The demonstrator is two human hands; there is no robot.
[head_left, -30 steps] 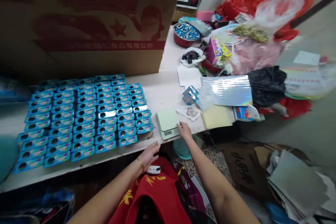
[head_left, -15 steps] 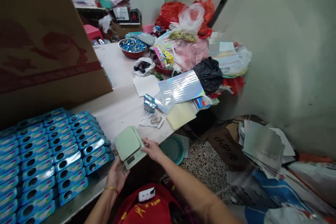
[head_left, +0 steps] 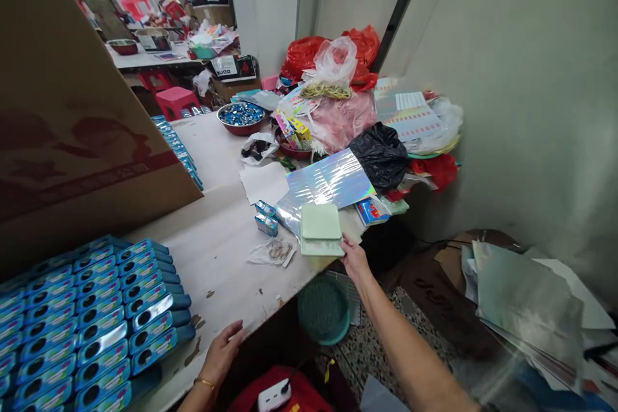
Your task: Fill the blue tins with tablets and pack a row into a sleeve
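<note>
My right hand [head_left: 355, 259] grips the right edge of a pale green kitchen scale [head_left: 320, 223], thumb on top. The scale is at the table's edge, over a pale yellow sheet and close to a shiny holographic sheet [head_left: 333, 177]. My left hand [head_left: 222, 353] is by the near table edge, fingers stretched out and holding nothing. To its left stand rows of blue tins [head_left: 101, 318] with dark round spots on them. A pair of small blue tins [head_left: 266, 219] stands left of the scale, with a small clear bag [head_left: 274, 251] in front of them.
A large cardboard box [head_left: 96, 109] rises at the left. Toward the back are a bowl of blue pieces [head_left: 241, 114], a black plastic bag [head_left: 379, 156] and red bags [head_left: 304, 58]. Below the table edge sits a green basin [head_left: 323, 309]. A person [head_left: 101, 3] stands far back.
My right hand has carried the scale away to the right, onto the sheets. My left hand has let go of it and is now apart. The view has also shifted.
</note>
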